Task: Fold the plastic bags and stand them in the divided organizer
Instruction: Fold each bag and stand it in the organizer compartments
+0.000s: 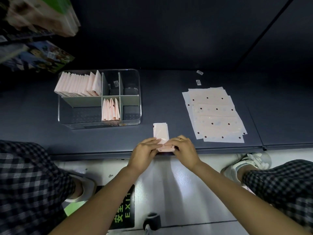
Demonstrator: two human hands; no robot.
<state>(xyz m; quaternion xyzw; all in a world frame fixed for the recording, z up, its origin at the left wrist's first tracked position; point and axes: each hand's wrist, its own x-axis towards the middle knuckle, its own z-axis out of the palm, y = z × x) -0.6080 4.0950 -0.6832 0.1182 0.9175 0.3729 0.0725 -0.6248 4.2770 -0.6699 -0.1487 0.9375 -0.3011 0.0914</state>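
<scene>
On dark shelf [169, 106], near front edge: pink folded bag [161, 133], pinched at its near end by left hand [145, 152] and right hand [183, 150], fingers curled on it. Left: clear divided organizer [133, 122]; right: flat bag stack [215, 116].

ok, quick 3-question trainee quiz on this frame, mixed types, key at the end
1. True or false: the stack of flat bags lies to the right of the organizer.
2. Which holds more folded bags: A) the far-left compartment, B) the near-middle compartment?
3. What are the left hand and the right hand working on?

Key: 1 true; 2 A; 3 the bag strip, folded from its near end.
</scene>
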